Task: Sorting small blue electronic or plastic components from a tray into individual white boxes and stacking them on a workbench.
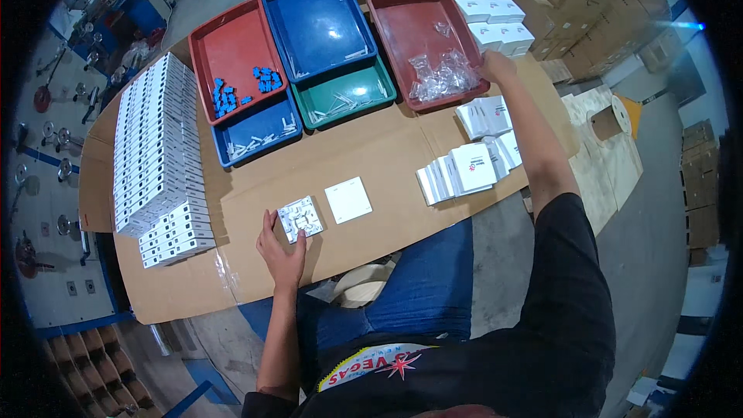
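Observation:
My left hand grips a white square plastic housing at its near edge, thumb on one side and fingers on the other. Small raised parts show on the housing's upper face. Just right of it a flat white square plate lies on the cardboard. Far to the right, my right hand reaches to the rim of a red tray holding small clear plastic bags. Stacked white boxes stand right beside that hand. Its fingers are too hard to make out to tell their grip.
Tall stacks of white boxes line the left side. A red tray holds blue pieces; a large blue tray, a small blue tray and a green tray hold slim pale pieces. White printed booklets sit at right.

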Tool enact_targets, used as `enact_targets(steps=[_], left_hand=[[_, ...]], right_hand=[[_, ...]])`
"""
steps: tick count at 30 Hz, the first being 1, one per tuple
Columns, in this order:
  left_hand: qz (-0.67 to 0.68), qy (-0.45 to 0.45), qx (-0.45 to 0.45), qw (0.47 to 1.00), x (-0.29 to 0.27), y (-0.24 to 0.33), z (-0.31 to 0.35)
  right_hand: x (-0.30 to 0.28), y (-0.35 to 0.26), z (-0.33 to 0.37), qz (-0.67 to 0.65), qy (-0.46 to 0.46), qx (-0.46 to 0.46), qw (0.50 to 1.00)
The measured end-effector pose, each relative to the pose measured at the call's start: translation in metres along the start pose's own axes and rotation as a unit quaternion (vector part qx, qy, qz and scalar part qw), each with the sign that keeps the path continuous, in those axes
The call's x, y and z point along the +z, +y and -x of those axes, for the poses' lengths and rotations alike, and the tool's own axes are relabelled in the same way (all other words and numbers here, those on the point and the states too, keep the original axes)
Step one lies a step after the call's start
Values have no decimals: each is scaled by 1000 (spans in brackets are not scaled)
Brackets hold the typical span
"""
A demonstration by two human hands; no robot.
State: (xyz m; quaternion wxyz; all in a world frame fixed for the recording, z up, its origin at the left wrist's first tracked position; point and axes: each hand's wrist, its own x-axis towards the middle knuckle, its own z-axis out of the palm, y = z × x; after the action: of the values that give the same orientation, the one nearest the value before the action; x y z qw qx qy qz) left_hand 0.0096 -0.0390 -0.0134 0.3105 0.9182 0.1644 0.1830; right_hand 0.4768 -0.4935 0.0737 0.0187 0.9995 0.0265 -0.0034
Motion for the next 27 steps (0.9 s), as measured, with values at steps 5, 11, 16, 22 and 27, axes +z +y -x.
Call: enact_targets(steps=[5, 11, 16, 22, 27], left_hand=[[-6, 4, -1, 1000, -1, 0, 1], [-2, 2, -4, 1000, -1, 2, 0], [-9, 0, -5, 1000, -1, 1, 0], [-9, -1, -7, 1000, 1, 1, 1], [-16, 4, -1, 1000, 1, -1, 0]], right_hand=[[8, -2, 3, 0, 4, 19, 1000], [2, -11, 15, -39, 28, 30, 998], [23, -16, 4, -106, 94, -127, 982], [56, -19, -16, 7, 64, -137, 988], [45, -22, -21, -95, 49, -117, 987]])
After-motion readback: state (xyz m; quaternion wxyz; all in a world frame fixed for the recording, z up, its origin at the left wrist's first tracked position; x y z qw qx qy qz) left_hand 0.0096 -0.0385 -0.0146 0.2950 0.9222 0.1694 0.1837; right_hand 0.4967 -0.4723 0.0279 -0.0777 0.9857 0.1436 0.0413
